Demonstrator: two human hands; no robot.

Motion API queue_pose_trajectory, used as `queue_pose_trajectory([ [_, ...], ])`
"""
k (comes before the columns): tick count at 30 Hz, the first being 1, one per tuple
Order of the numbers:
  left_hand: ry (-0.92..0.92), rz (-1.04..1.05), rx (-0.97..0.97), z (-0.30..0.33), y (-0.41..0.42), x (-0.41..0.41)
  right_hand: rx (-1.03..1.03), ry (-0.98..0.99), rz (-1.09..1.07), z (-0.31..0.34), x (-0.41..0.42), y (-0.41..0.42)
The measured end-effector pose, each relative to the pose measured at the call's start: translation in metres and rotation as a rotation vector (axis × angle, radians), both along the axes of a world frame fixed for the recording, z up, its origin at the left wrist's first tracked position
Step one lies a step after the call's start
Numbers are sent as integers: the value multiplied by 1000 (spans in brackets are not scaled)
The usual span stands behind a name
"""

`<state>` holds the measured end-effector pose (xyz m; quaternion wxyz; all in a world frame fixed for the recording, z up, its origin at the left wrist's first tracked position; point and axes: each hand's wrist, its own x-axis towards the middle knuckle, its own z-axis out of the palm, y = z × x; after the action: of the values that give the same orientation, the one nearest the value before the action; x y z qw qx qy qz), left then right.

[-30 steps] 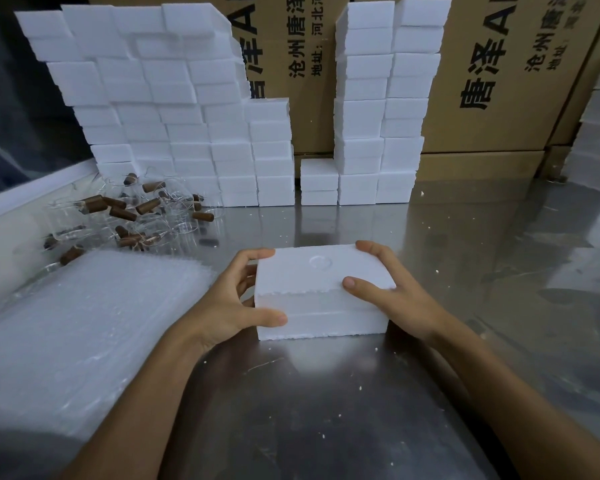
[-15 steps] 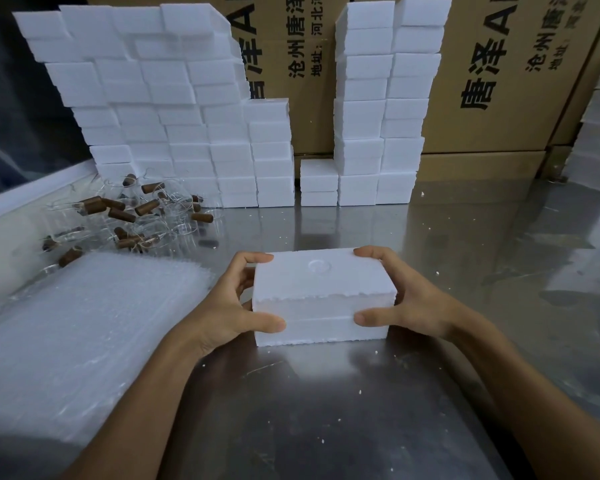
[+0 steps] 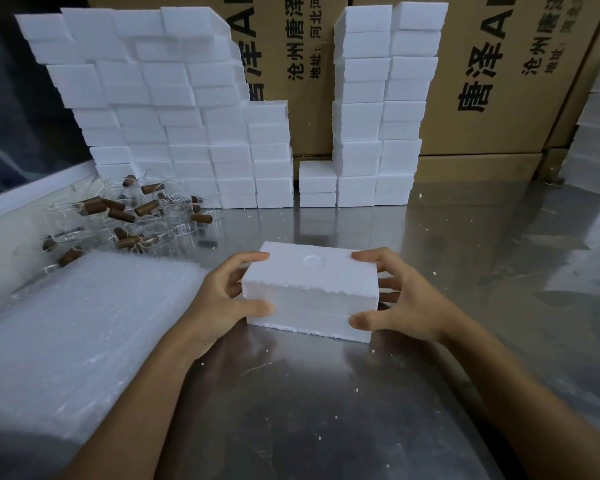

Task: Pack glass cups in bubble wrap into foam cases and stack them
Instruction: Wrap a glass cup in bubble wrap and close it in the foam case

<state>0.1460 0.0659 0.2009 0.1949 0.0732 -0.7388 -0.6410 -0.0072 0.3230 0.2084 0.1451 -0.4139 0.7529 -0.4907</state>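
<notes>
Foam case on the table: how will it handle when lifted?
The foam case is probably light and stiff, holding its block shape between both hands. Crumbly: ragged seam, white crumbs on the table. The halves might part, so grip across the seam.

A foam case [image 3: 309, 292] sat on the table [image 3: 326, 410] at centre, held between the left hand [image 3: 222, 299] and right hand [image 3: 402, 303]. Bubble wrap sheets [image 3: 77, 334] lay near left; glass cups [image 3: 129, 216] lay beyond them. Stacked foam cases [image 3: 174, 126] stood far, cardboard boxes [image 3: 499, 81] behind.
</notes>
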Motion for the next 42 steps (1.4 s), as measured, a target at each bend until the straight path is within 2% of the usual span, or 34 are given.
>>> queue_pose_trajectory([
  [6, 12, 28, -10, -2, -1, -1, 38, -4, 34, 4, 4, -1],
  [11, -8, 53, -22, -4, 0, -3, -8, 14, -44, 1, 7, -3],
  [13, -17, 148, -61, -5, 6, -5, -37, 17, -88, -2, 9, -6],
  [15, -32, 340, -69, -5, 15, -9, -82, 0, -135, -3, 10, -10],
  [17, -42, 473, 63, -4, 28, -15, -153, -54, -169, -4, 11, -12],
  [20, 3, 332, 507, 2, 51, -22, -225, -112, -190, -5, 16, -17],
  [21, 18, 279, 589, 4, 58, -24, -239, -119, -193, -5, 20, -19],
  [24, 47, 263, 670, 11, 75, -25, -257, -110, -217, -5, 33, -29],
  [28, -12, 260, 734, 21, 78, -21, -155, 126, -302, -7, 52, -42],
  [33, -62, 411, 592, 24, 70, -18, -3, 352, -291, -6, 64, -47],
  [38, -114, 419, 598, 29, 56, -12, 49, 917, -220, -5, 70, -50],
  [42, -149, 381, 590, 33, 55, -11, -73, 972, -216, -6, 72, -55],
])
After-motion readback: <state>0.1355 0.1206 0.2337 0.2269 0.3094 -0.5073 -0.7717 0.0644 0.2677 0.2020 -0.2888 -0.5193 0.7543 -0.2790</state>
